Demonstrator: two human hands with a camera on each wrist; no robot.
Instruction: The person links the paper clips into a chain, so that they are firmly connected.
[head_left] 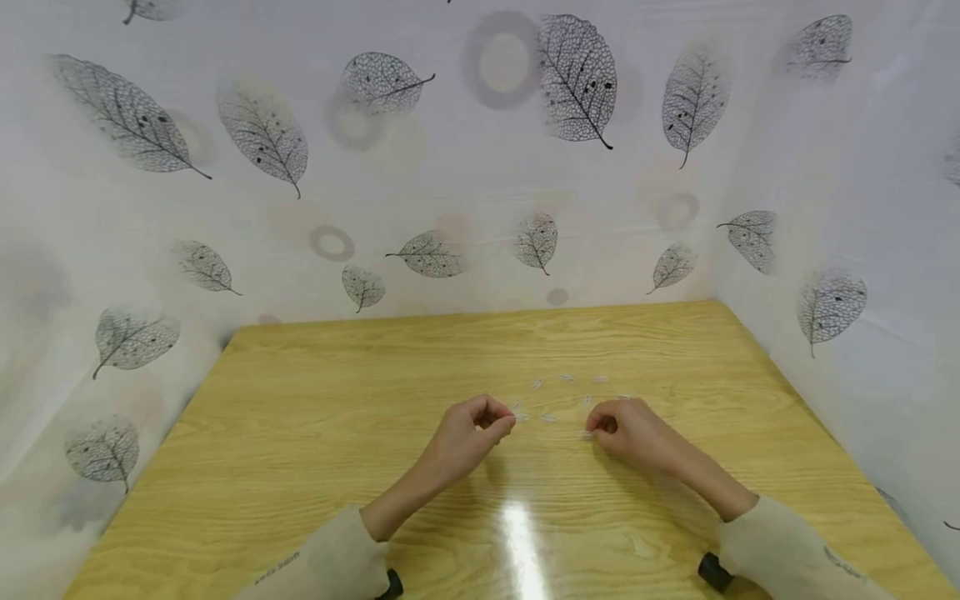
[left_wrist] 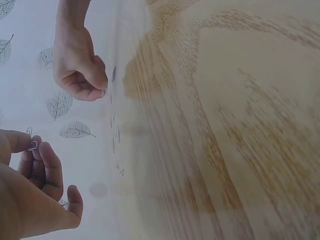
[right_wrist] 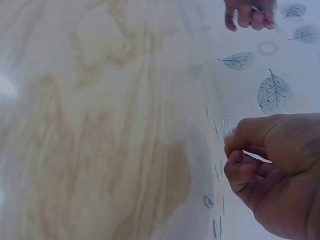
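Observation:
Between the thumb and fingers of the left hand [head_left: 474, 432] a small silvery paper clip [left_wrist: 32, 145] is pinched, raised over the table. The right hand [head_left: 637, 433] pinches another pale wire paper clip [right_wrist: 226, 125] by one end, its loop showing past the fingertips. The two hands are apart, facing each other. Loose paper clips [head_left: 549, 418] lie scattered on the wood between and beyond them. In the right wrist view the left hand [right_wrist: 250, 12] appears at the top with its clip sticking out.
The wooden table [head_left: 337, 375] meets a white leaf-printed cloth [head_left: 450, 183] at the back and sides. Several paper clips [head_left: 566, 377] lie farther back. A bright glare streak [head_left: 521, 542] crosses the front of the table.

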